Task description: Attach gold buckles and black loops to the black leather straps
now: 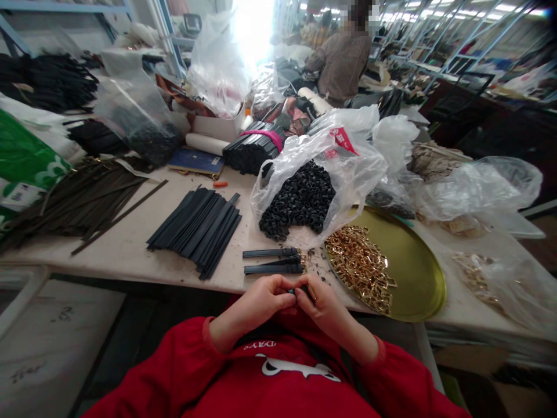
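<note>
My left hand (270,297) and my right hand (321,305) meet close to my body, at the table's front edge. Both have their fingers closed around a small black strap (291,291), mostly hidden by the fingers. A gold glint like a buckle (311,292) shows at my right fingers. Just beyond my hands lie a few finished black buckle straps (272,269). To their left is a pile of flat black strips (195,229). Behind them, a clear plastic bag (361,174) lies open, full of small black loops (300,200).
On the right, a round gold tray (418,278) holds many gold buckles (363,267). Brown strips (96,200) spread at the left. A banded black bundle (255,148), a blue notebook (195,162) and more plastic bags (483,186) lie behind. A person (343,61) stands farther back.
</note>
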The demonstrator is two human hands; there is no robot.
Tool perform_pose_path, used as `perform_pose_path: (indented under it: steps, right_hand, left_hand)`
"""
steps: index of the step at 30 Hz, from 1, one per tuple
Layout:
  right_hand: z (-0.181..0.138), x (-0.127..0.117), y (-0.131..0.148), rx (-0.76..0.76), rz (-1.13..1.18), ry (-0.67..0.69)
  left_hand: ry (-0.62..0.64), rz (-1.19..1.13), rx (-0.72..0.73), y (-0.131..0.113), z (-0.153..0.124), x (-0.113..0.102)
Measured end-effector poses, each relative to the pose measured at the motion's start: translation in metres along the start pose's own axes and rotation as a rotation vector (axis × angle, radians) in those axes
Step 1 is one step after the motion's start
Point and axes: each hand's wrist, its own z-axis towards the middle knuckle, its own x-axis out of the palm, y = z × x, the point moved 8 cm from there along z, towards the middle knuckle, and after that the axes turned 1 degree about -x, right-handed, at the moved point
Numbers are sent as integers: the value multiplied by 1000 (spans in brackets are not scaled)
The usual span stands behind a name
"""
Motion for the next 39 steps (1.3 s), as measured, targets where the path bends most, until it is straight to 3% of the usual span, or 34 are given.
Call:
perform_pose_path:
  steps: [9, 12, 16, 19, 24, 27, 29, 31, 32, 35, 39]
  right_hand:
    - [-10, 10, -14, 98, 216, -180]
    - [-8, 15, -20, 107, 294, -196]
    - [-1, 12, -23, 126, 277, -240]
    - [5, 12, -22, 98, 208, -234]
    - [23, 19, -26, 50, 90, -131]
    - [44, 8, -29, -6, -144, -175]
    - [59, 0, -29, -74, -324, -228]
    - [70, 0, -30, -140, -443, -234]
    - [74, 1, -32, -156, -475, -226]
    - [78, 6, -40, -157, -511, -212]
    - [79, 7, -44, -162, -508, -226]
  left_hand:
    - [126, 308, -62, -3, -11, 4]
    - [104, 463, 23, -14, -11, 6]
    - [-20, 915, 240, -40, -10, 2]
    - [-78, 1165, 315, -48, -8, 0]
    - [-87, 1267, 344, -46, 4, -5]
    - [-222, 1334, 362, -61, 9, -35]
    - [-479, 1425, 309, -81, 5, -78]
    - [-797, 1496, 109, -95, -4, -130]
    - [-869, 1497, 55, -99, -7, -149]
    - [-951, 1480, -16, -102, -6, -182]
    - [-983, 1423, -15, -98, -1, -189]
